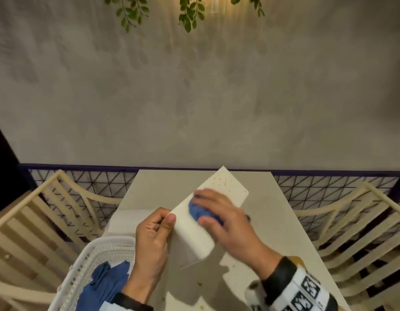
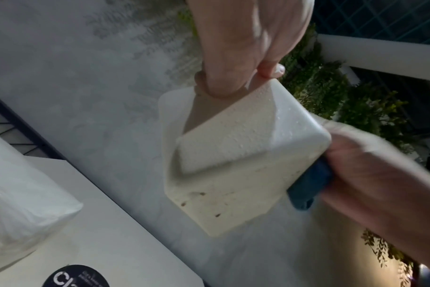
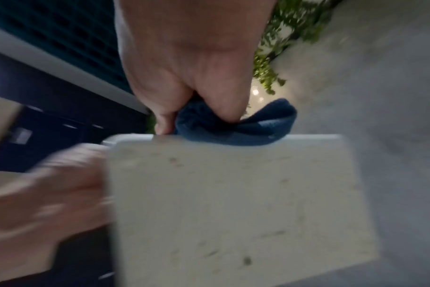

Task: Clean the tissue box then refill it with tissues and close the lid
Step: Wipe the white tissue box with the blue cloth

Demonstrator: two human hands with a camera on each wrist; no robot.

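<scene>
A white tissue box (image 1: 226, 187), speckled with brown spots, is tilted above the table (image 1: 257, 221). My left hand (image 1: 154, 230) pinches its near left edge, thumb on top. The same box (image 2: 233, 155) shows water drops and brown specks in the left wrist view. My right hand (image 1: 219, 212) presses a bunched blue cloth (image 1: 198, 211) onto the box's top face, fingers curled over the cloth. In the right wrist view the blue cloth (image 3: 236, 126) sits under my fingertips (image 3: 227, 110) on the box (image 3: 233, 203). A white pack of tissues (image 1: 127, 223) lies on the table to the left.
A white plastic basket (image 1: 98, 259) at the near left holds another blue cloth (image 1: 104, 281). Cream slatted chairs (image 1: 37, 221) stand on both sides of the table. A grey wall (image 1: 194, 97) with hanging green leaves is behind. Crumbs lie on the near tabletop.
</scene>
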